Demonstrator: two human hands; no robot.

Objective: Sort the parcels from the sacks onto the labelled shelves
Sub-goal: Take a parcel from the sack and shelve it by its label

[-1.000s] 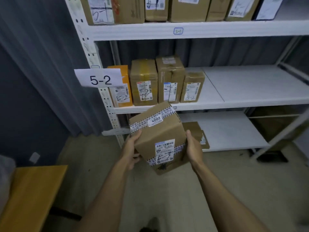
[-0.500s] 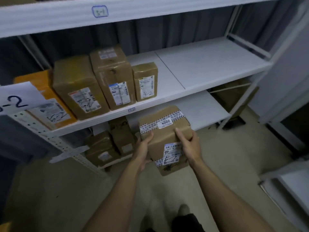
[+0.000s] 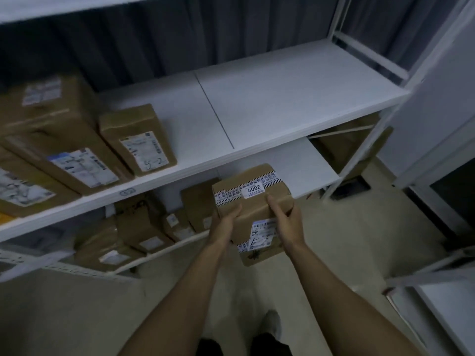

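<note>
I hold a brown cardboard parcel (image 3: pixel 253 201) with striped tape and a white "4002" sticker, in front of the white shelf unit. My left hand (image 3: pixel 226 222) grips its left side and my right hand (image 3: pixel 286 222) grips its right side, thumb on top. The parcel hangs below the front edge of the middle shelf (image 3: pixel 270 109), level with the lower shelf (image 3: pixel 303 170). A row of brown parcels stands on the left of the middle shelf, the nearest a small upright box (image 3: pixel 137 140) marked "5-2".
Several more brown parcels (image 3: pixel 144 227) lie on the lower shelf at left. The shelf's right upright (image 3: pixel 365 147) stands close to a pale wall. Another white rack edge (image 3: pixel 442 299) juts in at the lower right. Beige floor lies below, with my feet at the bottom.
The view has swung right and closer to the shelves. The parcel stays in both hands and now sits lower against the lower shelf; the "5-2" sign has left the view.
</note>
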